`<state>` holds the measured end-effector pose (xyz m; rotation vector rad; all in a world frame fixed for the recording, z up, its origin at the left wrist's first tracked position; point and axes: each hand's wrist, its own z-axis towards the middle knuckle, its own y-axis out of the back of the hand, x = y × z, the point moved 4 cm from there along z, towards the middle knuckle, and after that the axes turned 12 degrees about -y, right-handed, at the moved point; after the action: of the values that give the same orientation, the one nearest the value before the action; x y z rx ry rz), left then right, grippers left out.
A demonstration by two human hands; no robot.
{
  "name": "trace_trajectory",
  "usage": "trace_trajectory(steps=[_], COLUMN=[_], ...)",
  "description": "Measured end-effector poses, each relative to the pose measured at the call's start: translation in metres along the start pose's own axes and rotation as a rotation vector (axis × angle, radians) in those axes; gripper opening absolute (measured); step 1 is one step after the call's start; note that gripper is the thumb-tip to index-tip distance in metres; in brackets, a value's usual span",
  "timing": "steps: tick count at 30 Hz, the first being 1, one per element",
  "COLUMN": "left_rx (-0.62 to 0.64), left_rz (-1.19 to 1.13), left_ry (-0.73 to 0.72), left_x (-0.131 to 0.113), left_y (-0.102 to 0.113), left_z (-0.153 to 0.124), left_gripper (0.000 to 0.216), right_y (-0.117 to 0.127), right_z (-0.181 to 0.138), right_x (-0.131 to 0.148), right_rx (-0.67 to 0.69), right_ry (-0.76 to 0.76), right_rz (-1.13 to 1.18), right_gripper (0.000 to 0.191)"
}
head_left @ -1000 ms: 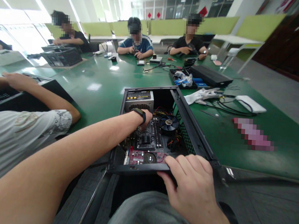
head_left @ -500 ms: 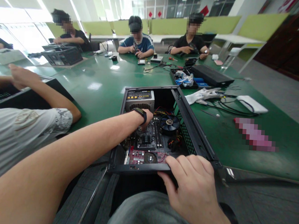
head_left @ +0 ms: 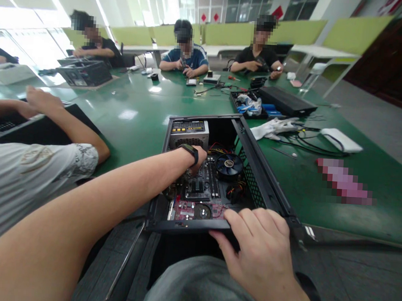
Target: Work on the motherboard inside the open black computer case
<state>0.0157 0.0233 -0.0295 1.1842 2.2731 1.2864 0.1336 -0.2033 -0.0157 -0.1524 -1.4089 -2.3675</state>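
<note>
An open computer case (head_left: 189,224) lies in front of me, its inside facing up. My left hand (head_left: 199,157), with a dark band on the wrist, reaches down into it over the motherboard (head_left: 197,186). Its fingers are curled downward, and whatever they hold is hidden. Beyond that hand sits the power supply (head_left: 190,134); to its right is a round black fan (head_left: 229,165). A red card (head_left: 187,211) with a small fan lies along the near side. My right hand (head_left: 258,238) is closed around the case's near rim, thumb below and fingers on top.
White gloves (head_left: 277,127), cables and a white box (head_left: 341,140) lie right of the case. Behind them are a tool tray (head_left: 246,105) and a black panel (head_left: 285,101). A co-worker's arm (head_left: 80,122) and another case (head_left: 62,126) are at left. Several people sit across the green table (head_left: 132,103).
My hands have barely moved, the left still inside the case and the right still on its rim. The neighbour's hand at left has shifted slightly right.
</note>
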Motion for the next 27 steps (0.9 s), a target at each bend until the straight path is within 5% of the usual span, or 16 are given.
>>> trace_trajectory(steps=[20,27], left_rx=[-0.054,-0.449], left_rz=[-0.021,-0.057], left_ry=[-0.023,0.078], left_x=[0.014,0.061], left_y=[-0.002,0.038], left_z=[0.008,-0.004], left_gripper=[0.048,0.041], right_y=[-0.001,-0.023], right_z=[0.009,0.069], right_x=[-0.002,-0.025], right_rx=[-0.016,0.046], right_ry=[-0.035,0.003], right_rz=[0.037,-0.075], right_gripper=[0.017,0.024])
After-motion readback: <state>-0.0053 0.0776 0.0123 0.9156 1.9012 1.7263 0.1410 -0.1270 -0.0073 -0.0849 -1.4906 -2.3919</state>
